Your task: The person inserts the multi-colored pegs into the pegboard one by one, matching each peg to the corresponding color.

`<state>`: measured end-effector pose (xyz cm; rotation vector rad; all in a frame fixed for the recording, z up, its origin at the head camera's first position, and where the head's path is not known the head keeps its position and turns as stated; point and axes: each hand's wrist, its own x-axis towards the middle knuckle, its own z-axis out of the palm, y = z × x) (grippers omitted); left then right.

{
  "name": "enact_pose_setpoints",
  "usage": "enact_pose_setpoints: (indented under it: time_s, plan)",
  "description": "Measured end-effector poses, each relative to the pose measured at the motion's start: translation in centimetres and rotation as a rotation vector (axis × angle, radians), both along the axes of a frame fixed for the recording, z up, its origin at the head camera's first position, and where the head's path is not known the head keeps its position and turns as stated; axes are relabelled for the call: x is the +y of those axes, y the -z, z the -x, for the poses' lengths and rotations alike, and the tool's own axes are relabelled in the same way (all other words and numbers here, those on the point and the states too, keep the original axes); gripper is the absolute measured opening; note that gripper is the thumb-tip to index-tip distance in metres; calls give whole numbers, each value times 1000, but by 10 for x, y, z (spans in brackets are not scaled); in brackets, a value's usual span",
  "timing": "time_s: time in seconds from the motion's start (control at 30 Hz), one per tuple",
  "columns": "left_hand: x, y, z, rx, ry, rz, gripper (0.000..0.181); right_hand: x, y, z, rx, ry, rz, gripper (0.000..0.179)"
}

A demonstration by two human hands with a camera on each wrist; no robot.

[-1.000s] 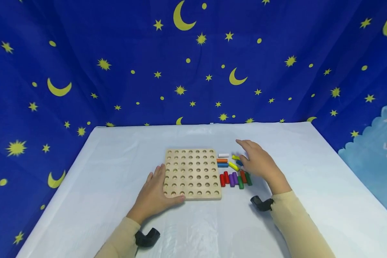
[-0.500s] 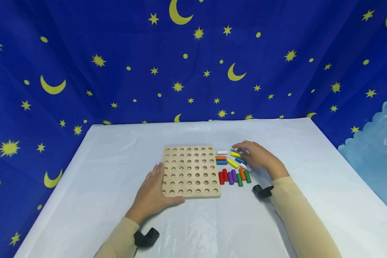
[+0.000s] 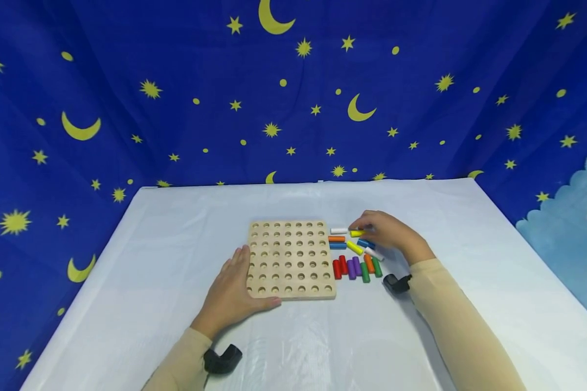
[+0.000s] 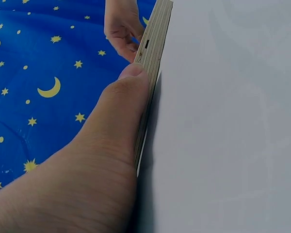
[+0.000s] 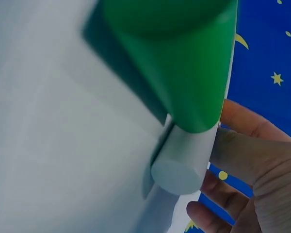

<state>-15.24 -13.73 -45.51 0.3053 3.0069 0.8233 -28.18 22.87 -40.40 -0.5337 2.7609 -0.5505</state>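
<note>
A square wooden pegboard [image 3: 294,259] with rows of round holes lies on the white table. My left hand [image 3: 230,293] rests against its near left corner, fingers straight along the left side and thumb along the front edge. In the left wrist view, that thumb [image 4: 128,97] presses on the board's side. Right of the board, my right hand [image 3: 391,231] pinches a yellow peg [image 3: 355,233], fingertips on its far side. The right wrist view shows a green peg [image 5: 184,73] and a white peg [image 5: 182,170] large in front of the hand, hiding the fingertips.
Beside the board lie red pegs [image 3: 339,267], purple pegs [image 3: 354,267], a white peg [image 3: 339,231], an orange peg [image 3: 336,239], blue pegs [image 3: 337,246] and another yellow peg [image 3: 355,248]. A blue curtain [image 3: 176,54] with moons and stars stands behind the table.
My right hand has come down and left onto the far yellow peg, its fingers closing on it. My left hand stays at the board's corner. The head view has shifted slightly.
</note>
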Motion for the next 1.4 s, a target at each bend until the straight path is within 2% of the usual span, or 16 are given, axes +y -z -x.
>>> enact_pose_setpoints:
  time_s: [0.13, 0.37, 0.6, 0.7, 0.9, 1.17, 1.4]
  plan:
    - [0, -2, -1, 1, -2, 2, 148, -3, -3, 0, -31, 45, -23, 27]
    - [-1, -3, -1, 0, -3, 6, 148, -2, -4, -1, -8, 26, 19, 33]
    - [-2, -3, 0, 7, -7, 5, 148, -14, -12, -3, 15, 17, 222, 34]
    - [-3, -3, 0, 10, -6, 6, 148, -27, -15, 0, 14, 44, 310, 32]
    - [-4, -1, 1, 16, -2, 6, 148, -58, -17, 5, 7, 89, 398, 30]
    - [-2, -1, 1, 7, -5, 5, 148, -87, -14, 11, -51, 148, 406, 28]
    - [-1, -1, 0, 15, 3, 8, 147, -96, -9, 14, -84, 203, 396, 25]
